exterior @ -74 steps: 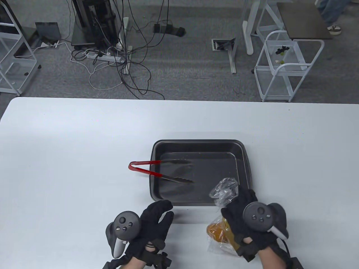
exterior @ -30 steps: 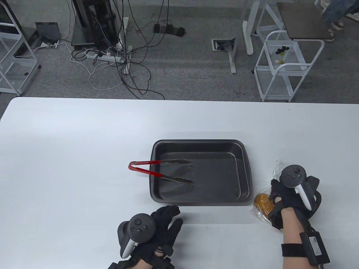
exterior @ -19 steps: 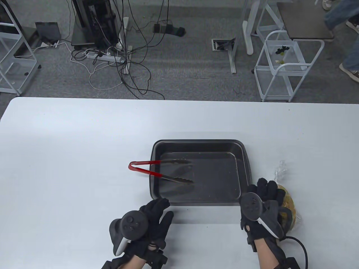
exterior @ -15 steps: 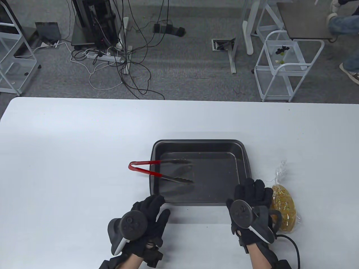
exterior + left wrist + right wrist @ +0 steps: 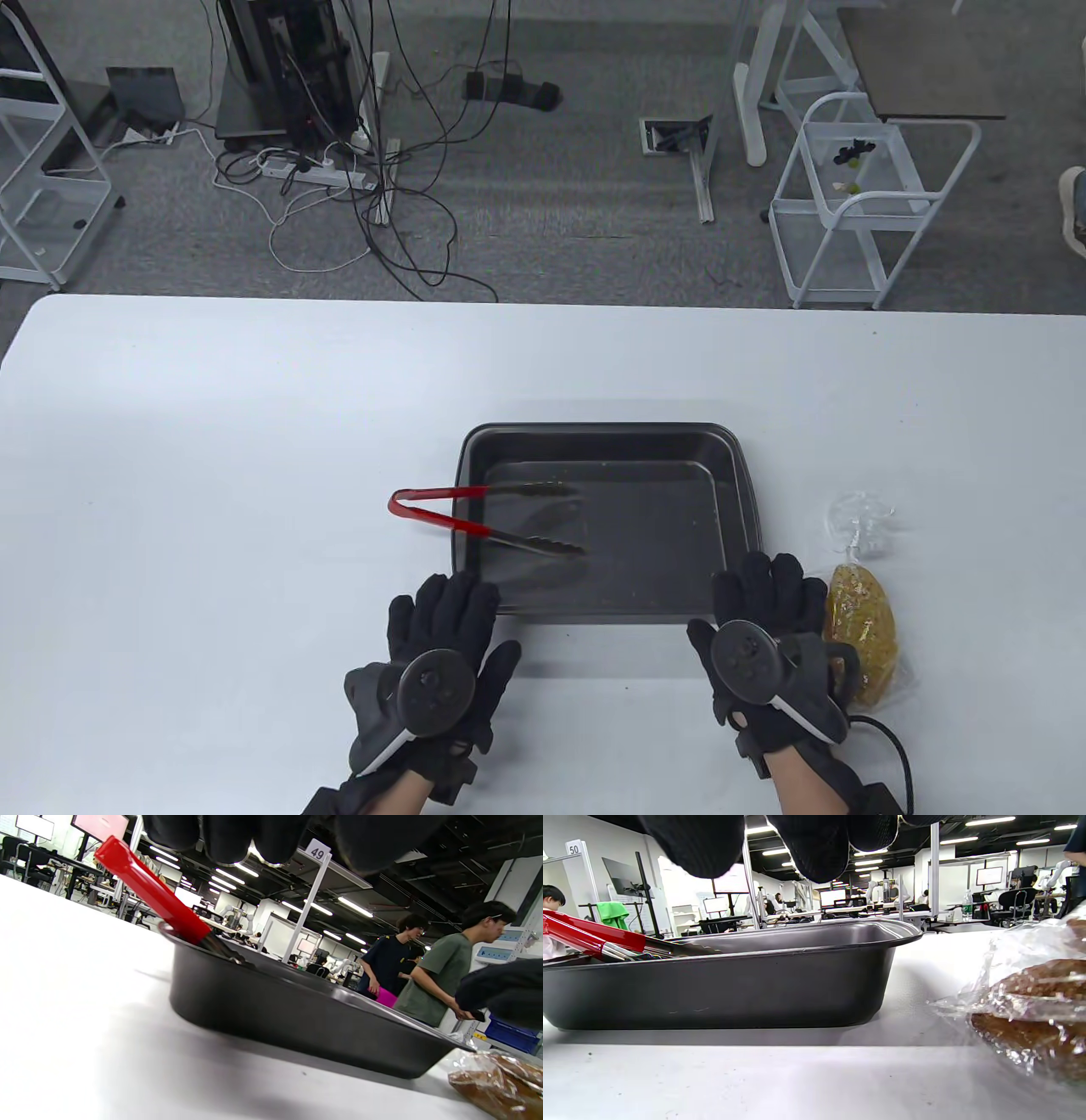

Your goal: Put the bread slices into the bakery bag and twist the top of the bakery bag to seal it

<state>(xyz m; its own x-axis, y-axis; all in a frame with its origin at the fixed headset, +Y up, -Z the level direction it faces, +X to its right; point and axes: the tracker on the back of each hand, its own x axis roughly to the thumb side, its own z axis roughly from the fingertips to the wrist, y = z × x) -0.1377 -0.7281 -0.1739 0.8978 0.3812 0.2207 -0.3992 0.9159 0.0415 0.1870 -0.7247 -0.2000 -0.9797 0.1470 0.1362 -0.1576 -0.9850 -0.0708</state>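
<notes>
The clear bakery bag (image 5: 863, 624) with brown bread slices inside lies on the white table to the right of the dark baking tray (image 5: 738, 475). Its twisted top (image 5: 861, 522) points away from me. The bag also shows in the left wrist view (image 5: 496, 1079) and the right wrist view (image 5: 1031, 1001). My right hand (image 5: 768, 594) lies flat just left of the bag, fingers straight at the tray's near right corner, holding nothing. My left hand (image 5: 445, 607) lies flat at the tray's near left corner, fingers spread and empty.
Red-handled tongs (image 5: 484, 518) rest with their handle over the tray's left rim and their tips inside. The tray holds nothing else. Beyond the table's far edge stand a white cart (image 5: 857, 204), cables and racks on the floor.
My right hand carried the bag to the right of the tray, laid it down, let go and came to rest flat beside it. My left hand flattened out at the tray's near left corner.
</notes>
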